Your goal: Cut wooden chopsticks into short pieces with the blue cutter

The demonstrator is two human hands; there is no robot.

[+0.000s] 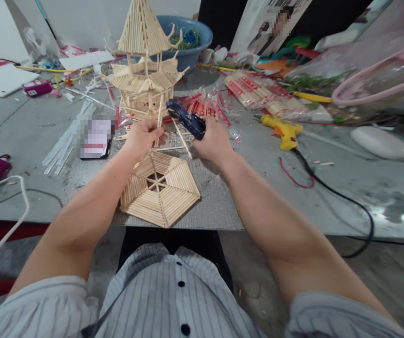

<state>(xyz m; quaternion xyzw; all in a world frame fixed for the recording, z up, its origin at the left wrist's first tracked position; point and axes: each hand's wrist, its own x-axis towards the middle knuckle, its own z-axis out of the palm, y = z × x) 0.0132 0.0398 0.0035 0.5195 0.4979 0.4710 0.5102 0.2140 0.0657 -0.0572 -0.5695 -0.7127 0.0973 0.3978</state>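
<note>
My left hand (143, 137) pinches a thin wooden stick (159, 123) that stands nearly upright in front of a pagoda model (145, 61) built from sticks. My right hand (213, 141) is closed round a dark blue glue gun (186, 119) whose nozzle points left toward the stick. Just below my hands a flat hexagonal panel of sticks (159, 188) lies on the grey table (223, 197). Loose sticks lie between the panel and the pagoda.
A yellow glue gun (283, 131) with a black cable lies to the right. Packs of chopsticks (254, 91) and a blue basin (188, 40) sit behind. A phone (94, 138) and white strips lie to the left, a white cable (19, 206) at the left edge.
</note>
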